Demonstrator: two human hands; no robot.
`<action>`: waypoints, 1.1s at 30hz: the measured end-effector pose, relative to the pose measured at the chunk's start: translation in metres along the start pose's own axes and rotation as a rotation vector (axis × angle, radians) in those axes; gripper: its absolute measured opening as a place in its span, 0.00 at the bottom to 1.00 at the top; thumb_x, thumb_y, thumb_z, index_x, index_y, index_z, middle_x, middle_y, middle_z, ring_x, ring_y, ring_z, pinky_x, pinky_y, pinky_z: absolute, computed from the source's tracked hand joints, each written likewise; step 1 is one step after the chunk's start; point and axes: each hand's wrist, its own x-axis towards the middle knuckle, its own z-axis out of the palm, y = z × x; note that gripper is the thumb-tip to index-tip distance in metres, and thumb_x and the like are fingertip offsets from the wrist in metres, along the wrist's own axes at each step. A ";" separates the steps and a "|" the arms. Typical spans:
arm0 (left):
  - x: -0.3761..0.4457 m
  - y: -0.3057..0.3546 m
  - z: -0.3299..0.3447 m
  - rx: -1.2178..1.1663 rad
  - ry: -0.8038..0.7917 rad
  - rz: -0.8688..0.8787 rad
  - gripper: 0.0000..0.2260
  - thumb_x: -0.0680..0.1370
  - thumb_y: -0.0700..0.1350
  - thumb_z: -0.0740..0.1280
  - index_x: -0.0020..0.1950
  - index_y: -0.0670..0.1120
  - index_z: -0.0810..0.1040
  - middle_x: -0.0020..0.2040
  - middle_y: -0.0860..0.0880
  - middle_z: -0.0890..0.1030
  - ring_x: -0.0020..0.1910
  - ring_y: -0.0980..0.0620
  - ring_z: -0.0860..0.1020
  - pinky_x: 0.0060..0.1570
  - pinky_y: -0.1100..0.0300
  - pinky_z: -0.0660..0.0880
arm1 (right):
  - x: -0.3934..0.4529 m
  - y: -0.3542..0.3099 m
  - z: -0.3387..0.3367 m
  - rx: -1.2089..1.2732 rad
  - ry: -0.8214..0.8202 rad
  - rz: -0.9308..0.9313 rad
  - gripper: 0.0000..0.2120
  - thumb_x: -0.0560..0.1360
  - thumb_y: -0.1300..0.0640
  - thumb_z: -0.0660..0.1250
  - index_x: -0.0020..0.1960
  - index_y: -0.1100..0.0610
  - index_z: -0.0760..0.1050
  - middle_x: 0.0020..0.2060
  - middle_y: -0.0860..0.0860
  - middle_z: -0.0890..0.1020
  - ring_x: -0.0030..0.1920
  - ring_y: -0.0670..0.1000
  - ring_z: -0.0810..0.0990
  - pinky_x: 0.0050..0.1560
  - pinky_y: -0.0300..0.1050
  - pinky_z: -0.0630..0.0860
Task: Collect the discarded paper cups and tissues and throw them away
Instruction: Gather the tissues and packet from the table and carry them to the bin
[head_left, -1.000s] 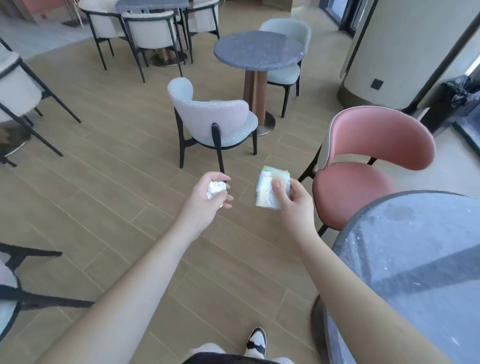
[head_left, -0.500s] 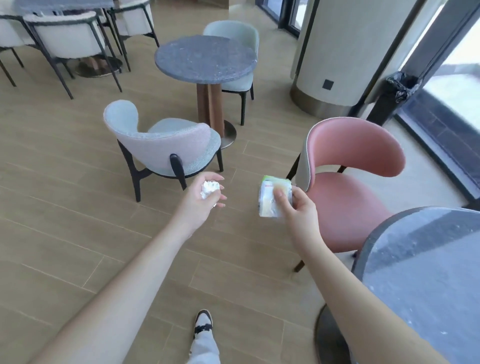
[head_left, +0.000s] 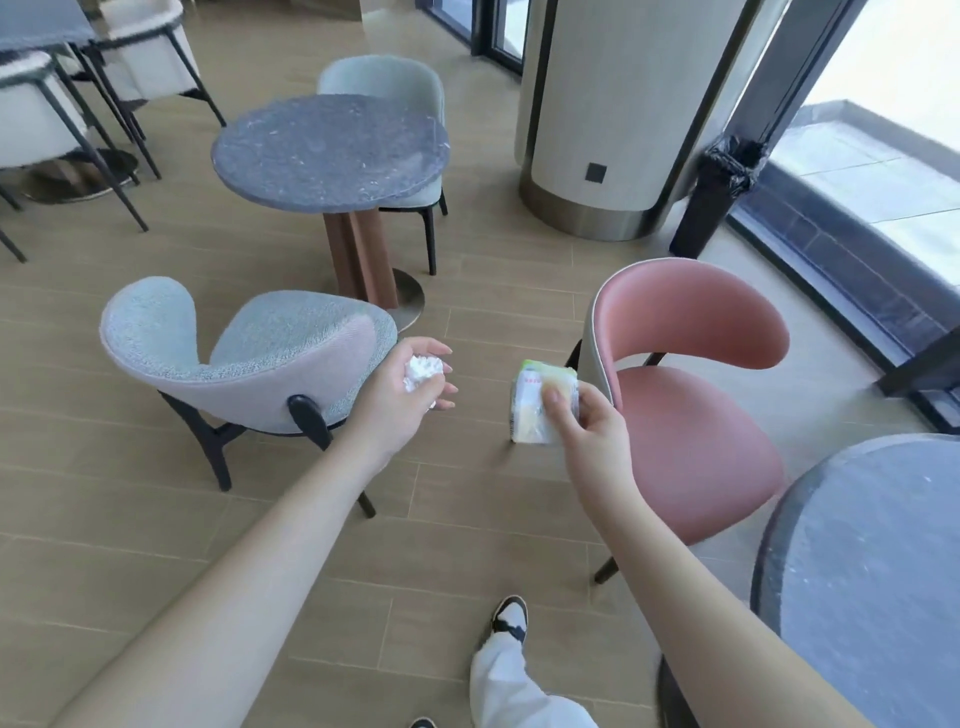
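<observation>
At frame centre, the left hand (head_left: 402, 397) cups a crumpled tissue (head_left: 422, 372), fingers (head_left: 434, 347) loosely curled around it. Right of it, the right hand (head_left: 589, 423) pinches a flattened cup (head_left: 532, 402) between thumb and fingers. Black bin (head_left: 714, 195) stands upper right, beside the pillar (head_left: 618, 104).

Left hand (head_left: 402, 400) cupping crumpled tissue (head_left: 422, 372), right hand (head_left: 589, 426) gripping perhaps tissue pack (head_left: 535, 405)

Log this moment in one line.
left hand: holds crumpled tissue | right hand: grips tissue pack | bin: ahead, right
</observation>
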 end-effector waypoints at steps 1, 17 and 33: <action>0.015 0.000 0.003 -0.005 -0.012 0.005 0.16 0.79 0.37 0.63 0.51 0.59 0.79 0.52 0.50 0.80 0.46 0.53 0.85 0.43 0.67 0.78 | 0.014 0.001 0.001 0.008 0.009 0.000 0.12 0.79 0.46 0.67 0.40 0.51 0.75 0.31 0.41 0.69 0.32 0.43 0.66 0.32 0.32 0.64; 0.253 0.016 0.046 0.001 -0.015 -0.037 0.12 0.80 0.33 0.62 0.57 0.47 0.78 0.52 0.45 0.79 0.43 0.55 0.84 0.43 0.62 0.80 | 0.266 0.009 -0.016 0.109 0.086 0.038 0.11 0.78 0.44 0.66 0.44 0.51 0.77 0.31 0.42 0.72 0.33 0.44 0.69 0.32 0.33 0.64; 0.505 -0.021 0.022 -0.034 -0.213 -0.062 0.14 0.78 0.34 0.62 0.55 0.50 0.79 0.51 0.46 0.80 0.45 0.54 0.83 0.45 0.58 0.82 | 0.461 0.021 0.069 0.160 0.193 0.152 0.07 0.80 0.48 0.67 0.48 0.49 0.81 0.35 0.38 0.80 0.35 0.37 0.77 0.37 0.26 0.70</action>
